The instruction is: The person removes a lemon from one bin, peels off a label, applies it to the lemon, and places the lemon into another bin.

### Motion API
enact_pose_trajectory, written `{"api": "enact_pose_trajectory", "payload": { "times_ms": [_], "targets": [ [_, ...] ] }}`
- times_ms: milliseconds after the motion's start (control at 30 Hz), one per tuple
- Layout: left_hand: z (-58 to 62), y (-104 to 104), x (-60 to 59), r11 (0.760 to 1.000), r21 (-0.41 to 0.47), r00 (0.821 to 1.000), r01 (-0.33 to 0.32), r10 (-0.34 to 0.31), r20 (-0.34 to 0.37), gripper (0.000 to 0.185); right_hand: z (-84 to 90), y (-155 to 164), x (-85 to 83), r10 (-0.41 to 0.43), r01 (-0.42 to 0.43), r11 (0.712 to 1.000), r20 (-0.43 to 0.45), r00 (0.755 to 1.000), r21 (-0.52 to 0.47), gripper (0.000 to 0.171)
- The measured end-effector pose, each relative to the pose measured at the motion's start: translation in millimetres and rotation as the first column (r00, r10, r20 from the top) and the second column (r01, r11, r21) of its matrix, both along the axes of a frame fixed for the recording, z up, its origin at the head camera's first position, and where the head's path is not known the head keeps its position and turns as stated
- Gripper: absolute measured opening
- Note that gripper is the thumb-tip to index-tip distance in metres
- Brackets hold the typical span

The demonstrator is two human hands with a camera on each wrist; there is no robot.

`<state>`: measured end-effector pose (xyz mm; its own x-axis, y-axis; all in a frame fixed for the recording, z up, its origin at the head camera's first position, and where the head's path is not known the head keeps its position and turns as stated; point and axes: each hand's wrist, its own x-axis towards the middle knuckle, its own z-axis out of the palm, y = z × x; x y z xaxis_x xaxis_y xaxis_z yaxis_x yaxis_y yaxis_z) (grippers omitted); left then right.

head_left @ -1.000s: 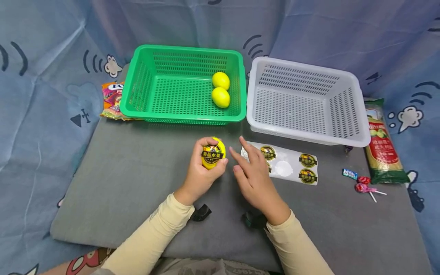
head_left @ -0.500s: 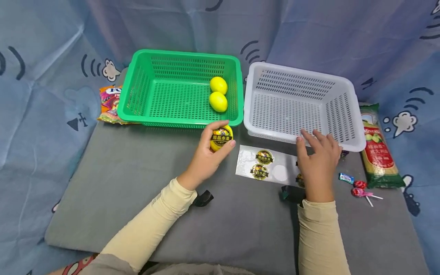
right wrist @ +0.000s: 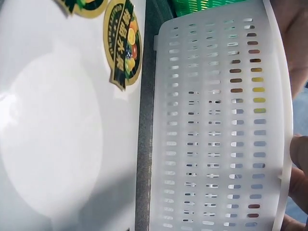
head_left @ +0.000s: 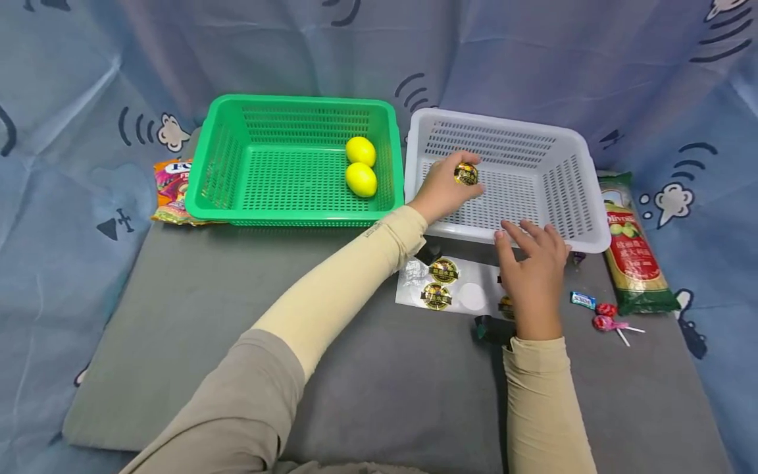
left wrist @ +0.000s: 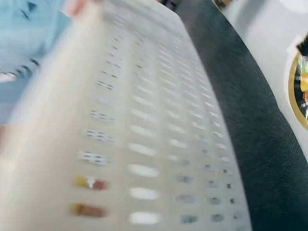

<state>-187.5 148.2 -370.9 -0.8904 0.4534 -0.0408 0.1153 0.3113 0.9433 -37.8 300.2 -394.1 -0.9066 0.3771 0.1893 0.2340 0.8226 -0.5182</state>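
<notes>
My left hand holds a lemon inside the white basket; a round black-and-gold sticker faces up on the fruit. Only the basket's slotted wall fills the left wrist view, which is blurred. On the basket's near rim rests my right hand, fingers spread and holding nothing. In the right wrist view, its fingertips lie at the rim and yellow shows through the slots. A white sticker sheet lies in front of the basket, partly under my right hand and wrist.
To the left stands a green basket with two lemons. An orange candy bag is beside it. On the right lie a pasta bag, lollipops and a small blue-wrapped candy.
My left hand has carried the stickered lemon from the grey table's middle, rightward and forward, into the white basket. My right hand has moved right from near the lemon to the basket's near rim.
</notes>
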Motion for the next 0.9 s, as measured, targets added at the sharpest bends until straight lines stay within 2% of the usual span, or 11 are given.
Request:
{"api": "enact_pose_trajectory", "payload": {
  "times_ms": [133,233,300,400,467,533,600,700,800,833,900],
  "targets": [
    [-5.0,8,-5.9,0.993,-0.116,0.998,0.029,-0.022,0.061,0.078,-1.0,1,-0.1,0.008,-0.008,1.0,-0.007,1.0,-0.002,0.042],
    [-1.2,-2,-3.2,0.989,-0.141,0.998,0.042,-0.033,0.06,0.094,-2.1,-1,0.2,0.023,-0.023,1.0,-0.02,1.0,-0.01,0.041],
    [3.4,-18,6.1,0.996,-0.084,1.0,0.017,-0.016,0.01,0.088,-1.0,-2,0.9,0.03,-0.03,0.999,-0.005,1.0,-0.019,0.042],
    [6.4,-56,30.0,0.989,0.123,0.991,-0.083,0.095,-0.091,0.06,4.9,-2,1.8,0.042,-0.04,0.998,0.048,0.998,-0.048,0.044],
    [2.2,-89,50.4,0.952,0.263,0.966,-0.159,0.205,-0.157,0.038,11.7,-3,-0.1,0.036,-0.029,0.997,0.097,0.995,-0.071,0.046],
    [-6.9,-122,69.1,0.9,0.36,0.926,-0.245,0.327,-0.188,0.023,19.8,-9,-5.7,0.038,-0.029,0.994,0.092,0.995,-0.101,0.045],
    [-17.4,-153,85.5,0.859,0.395,0.883,-0.327,0.426,-0.195,0.018,27.3,-24,-15.8,0.058,-0.051,0.991,0.053,0.997,-0.128,0.043],
    [-28.0,-186,102.6,0.812,0.404,0.824,-0.421,0.528,-0.203,0.015,34.3,-66,-34.1,0.169,-0.175,0.974,-0.053,0.984,-0.144,0.036],
    [-25.0,-203,104.9,0.798,0.378,0.782,-0.47,0.575,-0.24,0.017,33.3,-122,-48.2,0.328,-0.336,0.937,-0.086,0.941,-0.099,0.035],
    [-20.8,-205,101.5,0.801,0.355,0.778,-0.482,0.577,-0.248,0.018,31.0,-138,-51.1,0.369,-0.374,0.924,-0.078,0.926,-0.074,0.035],
    [-7.6,-205,86.9,0.824,0.273,0.798,-0.496,0.557,-0.23,0.021,27.0,-164,-54.1,0.409,-0.41,0.912,-0.05,0.911,-0.02,0.035]
  ]
}}
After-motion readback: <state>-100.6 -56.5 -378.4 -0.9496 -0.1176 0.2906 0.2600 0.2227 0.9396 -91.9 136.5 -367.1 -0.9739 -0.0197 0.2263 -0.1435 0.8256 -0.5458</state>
